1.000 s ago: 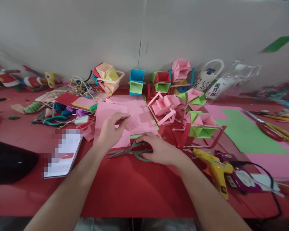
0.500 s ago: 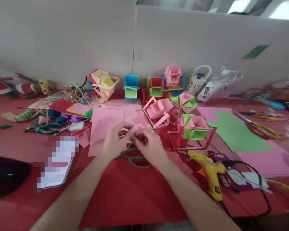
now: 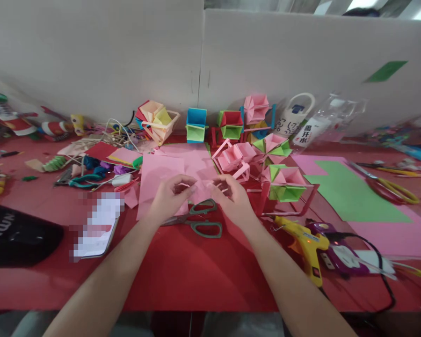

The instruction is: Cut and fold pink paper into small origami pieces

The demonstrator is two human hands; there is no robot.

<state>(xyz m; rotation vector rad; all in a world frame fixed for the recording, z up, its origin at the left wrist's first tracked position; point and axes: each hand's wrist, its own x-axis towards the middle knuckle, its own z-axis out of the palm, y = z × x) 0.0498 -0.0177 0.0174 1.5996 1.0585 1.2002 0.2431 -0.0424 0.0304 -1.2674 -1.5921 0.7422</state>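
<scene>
Between my two hands is a small folded piece of pink paper, its exact shape blurred. The fingers of my left hand pinch its left edge, and those of my right hand pinch its right edge. Just below the paper, grey-green-handled scissors lie on the red table. Pink sheets are spread behind and to the left of my left hand. Right of my right hand stands a green and pink folded-paper wheel on a red stand. Behind it sits a pink paper model.
A yellow glue gun with a lit orange light lies right, by a purple power strip. Left are a phone and a black container. Green sheets, yellow-handled scissors and a clear bottle occupy the right side.
My hands have moved apart, stretching the pink paper between them, so more of it shows. The scissors below are less covered. The whole view has shifted slightly.
</scene>
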